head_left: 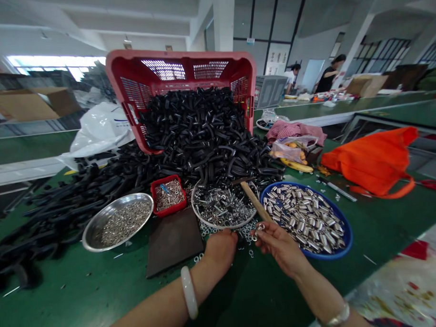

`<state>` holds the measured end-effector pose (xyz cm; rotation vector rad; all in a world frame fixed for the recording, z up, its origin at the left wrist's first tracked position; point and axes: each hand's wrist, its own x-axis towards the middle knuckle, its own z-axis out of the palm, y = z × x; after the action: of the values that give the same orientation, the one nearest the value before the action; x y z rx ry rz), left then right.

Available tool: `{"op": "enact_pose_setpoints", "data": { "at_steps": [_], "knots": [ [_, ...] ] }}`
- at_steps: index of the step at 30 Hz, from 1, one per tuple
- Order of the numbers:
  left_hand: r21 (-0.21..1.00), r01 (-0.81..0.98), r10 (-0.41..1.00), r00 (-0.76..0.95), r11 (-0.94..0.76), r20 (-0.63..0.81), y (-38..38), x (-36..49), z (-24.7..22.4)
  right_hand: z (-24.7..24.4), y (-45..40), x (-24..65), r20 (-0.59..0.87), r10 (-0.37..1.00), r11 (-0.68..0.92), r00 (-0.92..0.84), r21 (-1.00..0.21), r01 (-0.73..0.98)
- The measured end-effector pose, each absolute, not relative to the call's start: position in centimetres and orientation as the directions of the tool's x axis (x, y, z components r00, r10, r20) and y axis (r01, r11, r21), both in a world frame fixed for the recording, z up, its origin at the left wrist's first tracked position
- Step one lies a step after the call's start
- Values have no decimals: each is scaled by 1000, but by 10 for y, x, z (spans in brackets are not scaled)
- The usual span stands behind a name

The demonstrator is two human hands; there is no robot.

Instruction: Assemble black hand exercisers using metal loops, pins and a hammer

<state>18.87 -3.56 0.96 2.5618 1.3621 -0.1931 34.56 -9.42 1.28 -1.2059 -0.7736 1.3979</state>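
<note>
My left hand (221, 249), with a white bangle on its wrist, is closed at the front edge of a round tray (223, 226) of metal parts. Its fingertips are turned away, so what they hold is hidden. My right hand (280, 246) pinches small metal rings (258, 231) between thumb and fingers. It is just left of a blue tray (348, 242) filled with metal cylinders. Loose nuts or washers (208, 230) lie around the round tray. A wooden-handled hammer (254, 201) rests across that tray's right side.
A red crate (112, 74) spills black parts (201, 129) over the table. A steel bowl (90, 235), red box (169, 210) and dark plate (174, 243) stand left. An orange bag (371, 161), bananas (296, 165) and screwdriver-like tool (340, 190) lie right. Two people are in the background.
</note>
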Motion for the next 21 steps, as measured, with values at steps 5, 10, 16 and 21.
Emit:
{"op": "enact_pose_setpoints", "data": {
  "at_steps": [5,10,16,21],
  "knots": [
    [150,843,798,538,-517,-273,-30,205,16,11,-90,342,-307,940,-226,146,-885,-407],
    [190,859,826,511,-476,-240,-33,207,11,11,-91,339,-311,941,-235,131,-883,-406],
    [421,809,876,478,-409,-68,-29,178,-3,9,-85,335,-244,956,-176,163,-921,-348],
    [955,256,853,455,149,-255,-23,152,2,11,-72,321,-143,983,-106,116,-955,-275]
  ]
}}
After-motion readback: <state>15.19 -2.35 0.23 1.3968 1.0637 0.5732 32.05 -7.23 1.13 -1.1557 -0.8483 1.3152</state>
